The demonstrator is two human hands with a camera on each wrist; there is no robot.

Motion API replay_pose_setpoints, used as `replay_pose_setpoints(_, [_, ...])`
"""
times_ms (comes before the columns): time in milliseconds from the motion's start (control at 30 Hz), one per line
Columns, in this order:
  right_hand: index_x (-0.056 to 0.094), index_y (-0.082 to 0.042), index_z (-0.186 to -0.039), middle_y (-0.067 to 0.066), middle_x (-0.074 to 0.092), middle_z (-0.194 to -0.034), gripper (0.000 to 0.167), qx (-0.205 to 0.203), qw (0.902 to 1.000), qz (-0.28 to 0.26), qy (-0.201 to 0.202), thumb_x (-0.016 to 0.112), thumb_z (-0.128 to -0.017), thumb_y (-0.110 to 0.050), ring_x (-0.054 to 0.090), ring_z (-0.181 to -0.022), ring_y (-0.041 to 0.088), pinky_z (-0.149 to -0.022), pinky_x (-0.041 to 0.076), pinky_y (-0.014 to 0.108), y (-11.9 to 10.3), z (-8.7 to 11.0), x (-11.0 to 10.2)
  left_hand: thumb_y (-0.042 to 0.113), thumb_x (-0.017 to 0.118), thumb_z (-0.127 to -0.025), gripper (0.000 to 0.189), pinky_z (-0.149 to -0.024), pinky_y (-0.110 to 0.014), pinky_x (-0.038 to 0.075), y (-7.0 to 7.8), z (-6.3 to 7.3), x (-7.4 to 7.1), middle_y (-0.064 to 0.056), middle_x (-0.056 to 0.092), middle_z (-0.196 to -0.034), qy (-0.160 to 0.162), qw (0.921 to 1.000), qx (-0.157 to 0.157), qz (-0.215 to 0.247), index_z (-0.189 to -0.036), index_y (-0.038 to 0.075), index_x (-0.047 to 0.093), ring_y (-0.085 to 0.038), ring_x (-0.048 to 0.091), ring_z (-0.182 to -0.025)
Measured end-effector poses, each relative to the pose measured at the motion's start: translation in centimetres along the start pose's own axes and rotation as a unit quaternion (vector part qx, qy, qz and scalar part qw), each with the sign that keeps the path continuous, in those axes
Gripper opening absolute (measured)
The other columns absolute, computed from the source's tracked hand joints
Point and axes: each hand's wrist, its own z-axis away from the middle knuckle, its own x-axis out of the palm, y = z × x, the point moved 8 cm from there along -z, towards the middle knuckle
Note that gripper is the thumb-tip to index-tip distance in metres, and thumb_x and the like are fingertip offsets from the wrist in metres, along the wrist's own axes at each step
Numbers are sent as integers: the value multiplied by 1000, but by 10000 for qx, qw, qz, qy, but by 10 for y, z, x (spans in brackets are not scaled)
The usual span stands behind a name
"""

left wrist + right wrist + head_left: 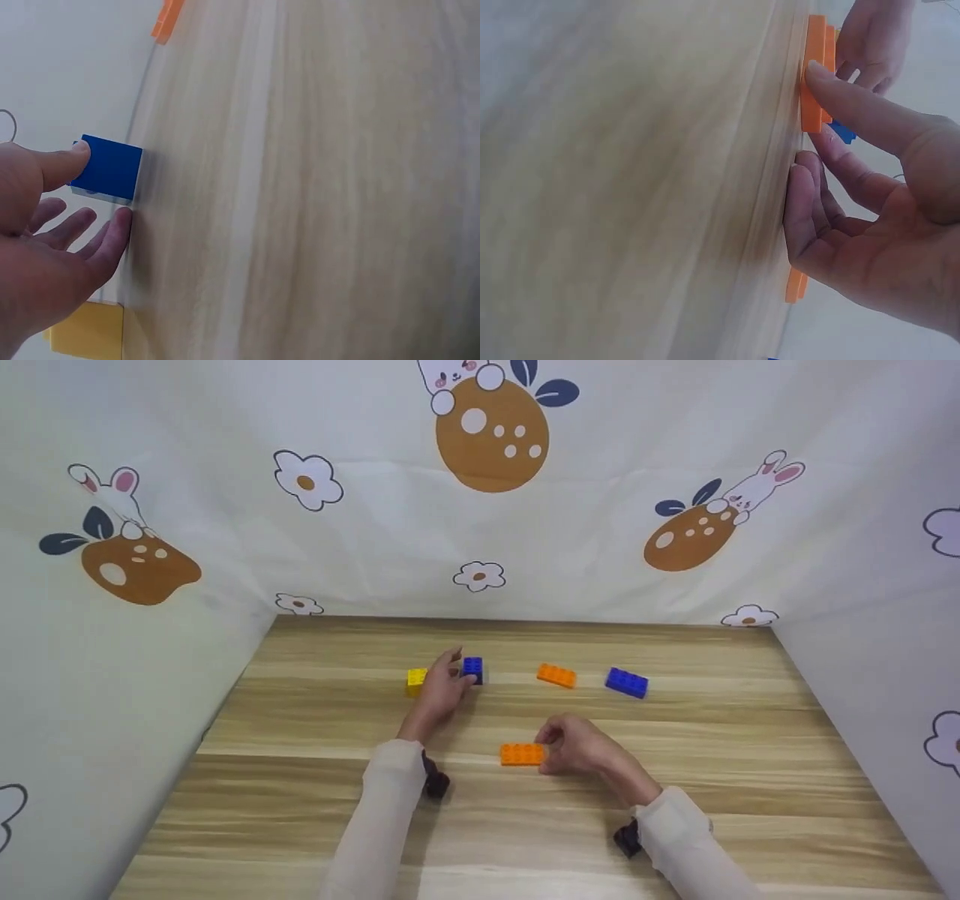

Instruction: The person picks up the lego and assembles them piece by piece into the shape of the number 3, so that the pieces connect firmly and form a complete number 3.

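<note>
At the back left of the table, my left hand (442, 690) reaches between a yellow brick (415, 681) and a small blue brick (472, 666). Its thumb lies at the blue brick (112, 169) in the left wrist view, while the other fingers are spread apart from it. My right hand (581, 746) pinches the right end of an orange brick (520, 754) lying studs up nearer the front. In the right wrist view the thumb covers part of this orange brick (814, 101), and a finger passes behind its lower end.
Farther back lie a second orange brick (556, 676) and a longer blue brick (627, 682). The wooden table (510, 840) meets a printed cloth wall (382, 547) at its back edge, with more cloth on both sides.
</note>
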Motion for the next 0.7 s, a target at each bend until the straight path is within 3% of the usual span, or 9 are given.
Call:
replay_pose_setpoints(333, [71,-8,-97,5,68,-95,30,-269,9995,171,82,86,-72,-3,56,-81,15,-74,50,28,-3,2,-2,5,59,-99,53,-114,-46,43,6,-7,1,-18,50,-149,164,9992,270,-245,-149,4,43,-33,51,-136])
replay_pose_setpoints(700, [71,-8,-96,4,67,-93,30,-85,9999,-20,92,87,-72,-3,57,-80,15,-70,49,26,2,-1,-1,3,66,-95,36,-97,-41,54,13,4,-2,-19,63,-127,446,9979,477,-35,-130,3,58,-30,61,-115])
